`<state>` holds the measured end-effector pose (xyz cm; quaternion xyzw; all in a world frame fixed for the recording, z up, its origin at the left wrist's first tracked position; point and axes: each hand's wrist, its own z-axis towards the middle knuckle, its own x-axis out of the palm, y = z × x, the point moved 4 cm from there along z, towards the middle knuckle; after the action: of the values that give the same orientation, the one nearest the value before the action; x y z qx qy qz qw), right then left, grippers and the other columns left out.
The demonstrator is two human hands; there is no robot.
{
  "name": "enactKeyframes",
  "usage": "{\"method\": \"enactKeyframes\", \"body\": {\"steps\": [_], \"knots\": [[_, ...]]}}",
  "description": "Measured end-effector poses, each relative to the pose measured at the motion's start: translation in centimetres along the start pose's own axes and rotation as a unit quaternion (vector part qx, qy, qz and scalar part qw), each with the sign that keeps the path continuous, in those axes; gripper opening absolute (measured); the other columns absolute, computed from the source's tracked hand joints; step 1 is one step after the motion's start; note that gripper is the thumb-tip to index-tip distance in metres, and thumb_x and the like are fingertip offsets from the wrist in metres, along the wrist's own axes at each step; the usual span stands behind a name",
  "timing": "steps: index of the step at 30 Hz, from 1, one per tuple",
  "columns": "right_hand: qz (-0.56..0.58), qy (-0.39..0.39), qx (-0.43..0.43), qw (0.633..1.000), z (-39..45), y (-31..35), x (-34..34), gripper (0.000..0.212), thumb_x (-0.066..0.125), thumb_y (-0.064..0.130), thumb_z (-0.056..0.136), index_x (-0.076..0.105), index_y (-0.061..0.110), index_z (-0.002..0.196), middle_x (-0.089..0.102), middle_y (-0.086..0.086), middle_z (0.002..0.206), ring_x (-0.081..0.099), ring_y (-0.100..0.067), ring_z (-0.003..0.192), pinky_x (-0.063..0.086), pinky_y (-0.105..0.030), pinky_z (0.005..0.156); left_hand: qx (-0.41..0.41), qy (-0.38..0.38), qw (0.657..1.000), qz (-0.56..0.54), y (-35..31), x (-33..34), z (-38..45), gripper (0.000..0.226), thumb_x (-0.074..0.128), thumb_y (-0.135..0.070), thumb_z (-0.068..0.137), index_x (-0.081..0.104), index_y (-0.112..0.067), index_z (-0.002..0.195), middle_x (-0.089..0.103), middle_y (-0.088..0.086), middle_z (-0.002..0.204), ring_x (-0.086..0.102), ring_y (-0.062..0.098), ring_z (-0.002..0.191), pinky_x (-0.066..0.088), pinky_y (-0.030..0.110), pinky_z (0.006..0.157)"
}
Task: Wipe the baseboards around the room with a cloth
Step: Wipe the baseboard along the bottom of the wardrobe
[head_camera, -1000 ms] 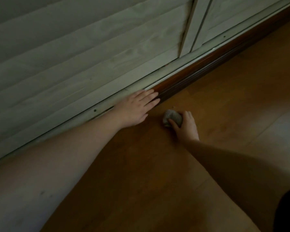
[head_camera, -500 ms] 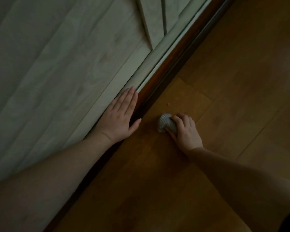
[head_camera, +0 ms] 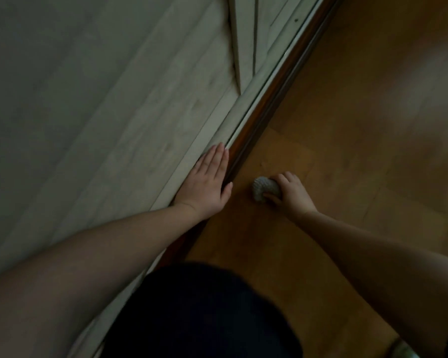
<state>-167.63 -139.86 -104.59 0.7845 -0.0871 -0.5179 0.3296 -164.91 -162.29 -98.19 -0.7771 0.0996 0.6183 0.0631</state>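
blocking the lower middle, a dark blurred garment [head_camera: 199,313] hides part of the floor [head_camera: 360,125] and the near baseboard [head_camera: 264,107]. dim light blurs detail. the left hand [head_camera: 207,184] lies flat, fingers straight, against the baseboard; beside it on the floor the right hand [head_camera: 292,193] grips a balled cloth [head_camera: 263,188], apart from the baseboard, below pale panels [head_camera: 101,99].

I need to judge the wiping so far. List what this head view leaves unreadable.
- Baseboard: dim light hides dust and wiped patches; the left hand and a dark garment cover its nearer run.
- Cloth: bunched in the right hand, underside hidden.
- Pale object: cut off by the bottom edge.
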Motion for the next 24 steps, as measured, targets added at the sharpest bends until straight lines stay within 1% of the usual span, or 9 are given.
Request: {"method": "enactKeyframes", "body": {"steps": [2,6,8,11,13,15,20,22,24], "knots": [[-0.001,-0.008,0.026,1.0,-1.1,1.3,-2.1,0.042,0.069,0.036,0.088,0.056,0.019,0.124,0.053,0.0,0.111,0.049,-0.019,0.105,0.036,-0.026,0.089,-0.009,0.015,1.0,-0.008,-0.1,-0.5,-0.1,0.076,0.013,-0.05,0.101,-0.013,-0.004,0.155,-0.016,0.013,0.165,-0.015,0.023,0.152,-0.001,0.039,0.125],[0.009,-0.029,0.074,0.997,-3.0,2.9,-4.4,0.043,0.071,0.037,0.087,0.056,0.027,0.126,0.05,0.01,0.106,0.051,-0.016,0.106,0.04,-0.028,0.089,-0.013,0.026,0.999,-0.02,-0.2,-1.3,-0.5,0.076,0.014,-0.051,0.102,-0.018,-0.006,0.154,-0.023,0.011,0.163,-0.019,0.021,0.151,-0.003,0.038,0.124],[0.035,-0.028,0.078,0.996,-2.9,3.3,-3.6,0.045,0.071,0.038,0.087,0.055,0.029,0.128,0.048,0.011,0.106,0.051,-0.017,0.106,0.042,-0.029,0.089,-0.019,0.032,0.999,-0.01,-0.2,-0.8,-0.4,0.077,0.011,-0.053,0.101,-0.022,-0.007,0.152,-0.028,0.011,0.161,-0.023,0.021,0.149,-0.004,0.038,0.124],[0.097,-0.04,0.077,0.991,-2.6,3.5,-1.0,0.05,0.074,0.046,0.081,0.057,0.029,0.125,0.049,0.012,0.101,0.052,-0.014,0.098,0.044,-0.029,0.084,-0.013,0.049,0.999,0.015,0.0,-0.5,-0.1,0.077,0.009,-0.053,0.101,-0.027,-0.005,0.15,-0.035,0.012,0.158,-0.028,0.023,0.148,-0.007,0.039,0.123],[0.139,-0.047,0.069,0.987,-2.8,3.7,0.9,0.054,0.078,0.047,0.076,0.059,0.029,0.123,0.048,0.015,0.099,0.051,-0.01,0.095,0.044,-0.026,0.081,0.019,0.06,0.997,0.043,0.4,-0.7,0.5,0.077,0.009,-0.053,0.101,-0.028,-0.004,0.149,-0.034,0.013,0.158,-0.028,0.024,0.148,-0.011,0.037,0.122],[0.149,-0.04,0.054,0.987,-2.8,4.2,2.6,0.054,0.079,0.044,0.076,0.058,0.031,0.123,0.046,0.018,0.101,0.049,-0.008,0.098,0.044,-0.025,0.083,0.05,0.069,0.996,0.041,0.7,-1.3,1.4,0.075,0.011,-0.05,0.102,-0.025,-0.004,0.149,-0.028,0.013,0.161,-0.025,0.022,0.149,-0.01,0.036,0.122],[0.155,-0.051,0.012,0.986,0.5,5.5,5.0,0.047,0.077,0.034,0.079,0.057,0.031,0.121,0.054,0.011,0.115,0.048,-0.007,0.104,0.043,-0.024,0.088,0.058,0.02,0.996,0.066,0.4,-0.9,1.9,0.079,0.008,-0.053,0.1,-0.02,-0.001,0.152,-0.025,0.017,0.161,-0.021,0.025,0.151,-0.005,0.038,0.124],[0.14,-0.049,-0.015,0.989,2.0,4.8,5.1,0.044,0.077,0.032,0.079,0.054,0.032,0.118,0.055,0.011,0.116,0.048,-0.006,0.104,0.044,-0.024,0.089,0.07,0.004,0.995,0.072,0.5,-0.3,2.2,0.08,0.01,-0.053,0.098,-0.015,0.0,0.153,-0.019,0.018,0.163,-0.018,0.026,0.151,-0.003,0.04,0.124],[0.124,-0.039,-0.043,0.991,3.0,4.0,4.5,0.043,0.077,0.03,0.08,0.055,0.029,0.116,0.058,0.008,0.116,0.05,-0.008,0.105,0.044,-0.026,0.091,0.073,0.004,0.995,0.066,0.5,-0.3,2.3,0.081,0.013,-0.053,0.097,-0.011,0.0,0.154,-0.015,0.019,0.164,-0.014,0.027,0.152,-0.001,0.04,0.124]]}}
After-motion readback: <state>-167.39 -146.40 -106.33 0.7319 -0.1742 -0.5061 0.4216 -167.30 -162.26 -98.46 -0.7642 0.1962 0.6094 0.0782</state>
